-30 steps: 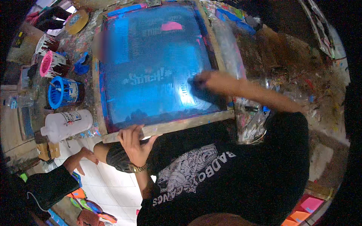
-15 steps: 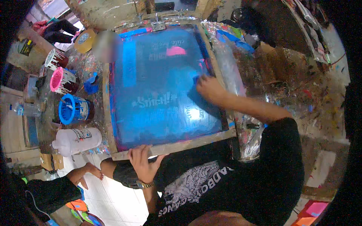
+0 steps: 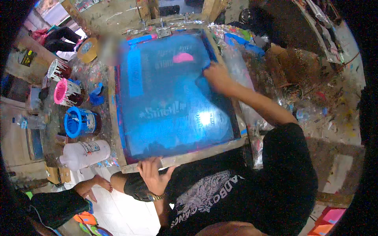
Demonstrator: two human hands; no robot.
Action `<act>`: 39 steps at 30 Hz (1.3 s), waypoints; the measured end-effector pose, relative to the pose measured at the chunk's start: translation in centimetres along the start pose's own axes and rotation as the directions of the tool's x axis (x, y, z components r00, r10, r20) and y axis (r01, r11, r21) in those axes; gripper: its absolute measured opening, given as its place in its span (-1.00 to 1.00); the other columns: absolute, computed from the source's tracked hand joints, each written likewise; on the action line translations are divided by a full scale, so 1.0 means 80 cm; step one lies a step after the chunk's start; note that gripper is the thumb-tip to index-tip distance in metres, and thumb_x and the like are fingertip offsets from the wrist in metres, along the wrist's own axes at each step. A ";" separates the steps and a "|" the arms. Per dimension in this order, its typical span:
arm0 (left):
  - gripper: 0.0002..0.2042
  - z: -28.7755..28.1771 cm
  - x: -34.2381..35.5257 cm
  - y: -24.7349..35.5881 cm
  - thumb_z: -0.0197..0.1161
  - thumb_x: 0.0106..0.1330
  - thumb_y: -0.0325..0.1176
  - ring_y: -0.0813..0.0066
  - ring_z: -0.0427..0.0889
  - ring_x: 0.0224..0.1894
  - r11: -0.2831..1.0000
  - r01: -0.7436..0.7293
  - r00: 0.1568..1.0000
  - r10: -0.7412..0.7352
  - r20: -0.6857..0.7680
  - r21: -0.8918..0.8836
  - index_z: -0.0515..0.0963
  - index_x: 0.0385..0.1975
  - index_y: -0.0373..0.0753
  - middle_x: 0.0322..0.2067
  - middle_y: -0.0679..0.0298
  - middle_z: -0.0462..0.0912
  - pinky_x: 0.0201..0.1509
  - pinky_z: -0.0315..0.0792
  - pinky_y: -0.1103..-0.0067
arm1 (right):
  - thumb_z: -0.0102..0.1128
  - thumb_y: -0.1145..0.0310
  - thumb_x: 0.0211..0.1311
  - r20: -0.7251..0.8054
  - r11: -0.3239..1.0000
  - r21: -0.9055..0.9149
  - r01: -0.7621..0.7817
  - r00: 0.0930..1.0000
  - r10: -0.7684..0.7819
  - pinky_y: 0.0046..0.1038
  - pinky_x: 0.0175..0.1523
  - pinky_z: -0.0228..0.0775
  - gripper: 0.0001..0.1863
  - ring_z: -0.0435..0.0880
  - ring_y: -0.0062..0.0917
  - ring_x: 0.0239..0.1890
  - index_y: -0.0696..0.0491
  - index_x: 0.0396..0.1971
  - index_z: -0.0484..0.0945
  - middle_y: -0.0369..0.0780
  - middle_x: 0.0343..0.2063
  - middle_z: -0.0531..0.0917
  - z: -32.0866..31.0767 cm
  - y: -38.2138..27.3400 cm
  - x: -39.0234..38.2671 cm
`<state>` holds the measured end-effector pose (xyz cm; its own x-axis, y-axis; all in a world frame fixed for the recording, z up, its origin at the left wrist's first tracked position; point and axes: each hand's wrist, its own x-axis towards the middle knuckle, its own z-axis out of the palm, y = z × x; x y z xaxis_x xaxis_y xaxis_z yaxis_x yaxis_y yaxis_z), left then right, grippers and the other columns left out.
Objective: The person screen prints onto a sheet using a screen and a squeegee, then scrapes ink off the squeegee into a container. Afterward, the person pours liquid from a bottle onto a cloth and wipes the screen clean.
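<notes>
A wooden-framed printing screen [image 3: 181, 159] lies flat in front of me, its mesh coated in blue ink with pale lettering and a pink patch [image 3: 183, 58] near the far end. My right hand [image 3: 216, 76] presses a blue cloth [image 3: 202, 83] onto the mesh by the far right edge. My left hand [image 3: 151, 173], with a wristwatch, rests on the near wooden rail of the frame, fingers spread over it.
Left of the frame stand a blue ink tub [image 3: 80, 122], a pink tub [image 3: 63, 92], a white bottle [image 3: 84, 154] lying on its side and a tape roll [image 3: 87, 50]. Another person's hand [image 3: 92, 185] reaches in at lower left. The ink-spattered bench [image 3: 315, 94] runs along the right.
My right hand has slid with the cloth from the near right part of the mesh up toward the far right edge. My left hand stays on the near rail.
</notes>
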<state>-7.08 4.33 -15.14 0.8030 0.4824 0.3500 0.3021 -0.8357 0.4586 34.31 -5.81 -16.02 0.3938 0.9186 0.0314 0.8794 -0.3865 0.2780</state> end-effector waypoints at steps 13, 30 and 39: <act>-0.48 -0.001 0.006 0.004 0.51 -0.10 0.04 0.23 0.53 -0.17 0.999 -0.041 0.998 0.042 -0.056 0.007 0.56 -0.30 -0.26 -0.28 0.22 0.58 0.08 0.27 0.20 | 0.11 0.34 0.09 -0.099 0.996 -0.018 0.082 0.992 -0.083 -0.17 -0.24 0.51 -0.86 0.68 -0.31 -0.31 0.03 -0.52 0.61 -0.15 -0.52 0.65 0.036 -0.010 -0.020; -0.50 0.001 0.009 0.003 0.48 -0.03 0.04 0.22 0.52 -0.20 0.999 -0.049 0.996 0.048 -0.076 -0.012 0.56 -0.32 -0.27 -0.28 0.21 0.58 0.07 0.27 0.21 | -0.02 0.43 0.19 -0.146 0.991 -0.074 -0.113 0.984 0.102 -0.19 -0.27 0.58 -0.75 0.66 -0.21 -0.24 0.25 -0.21 0.51 0.06 -0.23 0.59 0.052 -0.075 -0.039; -0.50 0.004 0.008 -0.003 0.48 -0.04 0.02 0.22 0.52 -0.18 0.999 -0.038 0.998 0.035 -0.059 -0.039 0.57 -0.28 -0.28 -0.27 0.21 0.58 0.10 0.26 0.21 | -0.04 0.58 0.20 -0.197 0.801 0.490 0.344 0.939 -0.282 -0.20 0.02 0.50 -0.66 0.66 -0.18 -0.12 0.11 -0.02 0.53 -0.03 -0.07 0.58 -0.022 -0.083 -0.018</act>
<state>-6.45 4.77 -15.26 0.7813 0.4674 0.4137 0.2513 -0.8423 0.4769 27.41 -4.44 -16.20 0.0687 0.9878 0.1400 0.9710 -0.0340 -0.2368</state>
